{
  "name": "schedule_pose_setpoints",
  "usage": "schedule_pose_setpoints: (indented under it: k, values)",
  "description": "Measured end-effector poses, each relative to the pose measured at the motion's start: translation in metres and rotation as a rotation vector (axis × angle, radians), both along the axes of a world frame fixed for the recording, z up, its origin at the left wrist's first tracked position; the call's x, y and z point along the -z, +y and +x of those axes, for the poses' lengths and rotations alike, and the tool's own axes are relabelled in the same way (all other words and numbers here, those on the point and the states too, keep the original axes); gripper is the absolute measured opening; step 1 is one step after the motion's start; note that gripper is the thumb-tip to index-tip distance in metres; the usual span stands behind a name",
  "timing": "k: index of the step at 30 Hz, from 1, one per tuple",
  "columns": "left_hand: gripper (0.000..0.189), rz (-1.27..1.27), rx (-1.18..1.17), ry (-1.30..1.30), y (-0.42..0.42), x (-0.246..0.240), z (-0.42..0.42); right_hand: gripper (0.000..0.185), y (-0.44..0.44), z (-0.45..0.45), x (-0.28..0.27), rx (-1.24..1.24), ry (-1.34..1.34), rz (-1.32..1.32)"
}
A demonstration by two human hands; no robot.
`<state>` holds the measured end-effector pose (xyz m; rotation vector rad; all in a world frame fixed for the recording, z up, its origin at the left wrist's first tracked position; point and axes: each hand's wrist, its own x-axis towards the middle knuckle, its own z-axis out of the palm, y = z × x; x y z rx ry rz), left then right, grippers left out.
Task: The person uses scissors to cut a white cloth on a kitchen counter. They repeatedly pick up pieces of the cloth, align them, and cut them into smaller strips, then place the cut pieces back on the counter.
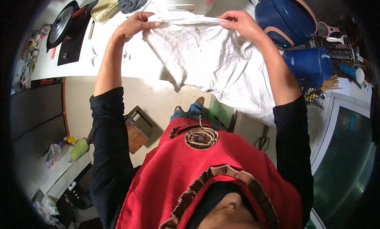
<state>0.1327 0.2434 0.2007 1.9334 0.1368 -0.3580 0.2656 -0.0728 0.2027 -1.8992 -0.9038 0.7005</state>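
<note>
A wrinkled white cloth (204,51) is stretched between my two hands over the white countertop (133,62). My left hand (138,24) pinches its top edge at one end, thumb over the fabric. At the other end my right hand (236,22) grips the same rolled edge between thumb and fingers. The cloth hangs down past the counter's front edge, with its lower right part draped near my right forearm. A small brownish spot shows near its top. Right behind the held edge stands a white rice cooker (181,2) with a pink pattern.
A dark grey cloth (130,2), a yellowish plastic case (107,7) and a lidded pan (62,24) on a black cooktop (74,48) are at the left. On the right stand a blue appliance (286,18) and a blue container (308,65). A wooden stool (136,131) is on the floor.
</note>
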Motion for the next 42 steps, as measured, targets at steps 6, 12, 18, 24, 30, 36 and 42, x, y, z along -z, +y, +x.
schedule_pose_setpoints:
  k: [6, 12, 18, 24, 30, 36, 42]
  values:
    - [0.023, -0.022, -0.138, -0.191, 0.024, -0.003, -0.005, 0.018, 0.025, 0.010, 0.017, 0.176, -0.221, 0.035]
    - [0.027, 0.568, -0.398, -0.387, 0.009, 0.044, 0.018, 0.023, 0.059, 0.018, 0.050, 0.398, -0.586, -0.034]
    - [0.022, 0.345, -0.382, -0.298, -0.057, 0.111, -0.069, 0.040, 0.019, -0.039, 0.081, 0.298, -0.718, -0.022]
    - [0.052, -0.246, -0.190, 0.460, -0.132, 0.187, -0.195, 0.021, -0.090, -0.191, 0.117, 0.260, 0.130, -0.150]
    - [0.083, -0.710, -0.649, 0.501, -0.141, 0.262, -0.179, 0.033, -0.154, -0.270, 0.228, 0.753, 1.132, -0.259]
    - [0.030, -0.704, -0.595, 0.518, -0.146, 0.266, -0.183, 0.039, -0.130, -0.267, 0.246, 1.102, 0.957, 0.146]
    - [0.011, -0.780, -0.738, 0.308, -0.138, 0.235, -0.223, 0.045, -0.108, -0.293, 0.198, 0.993, 0.946, 0.301]
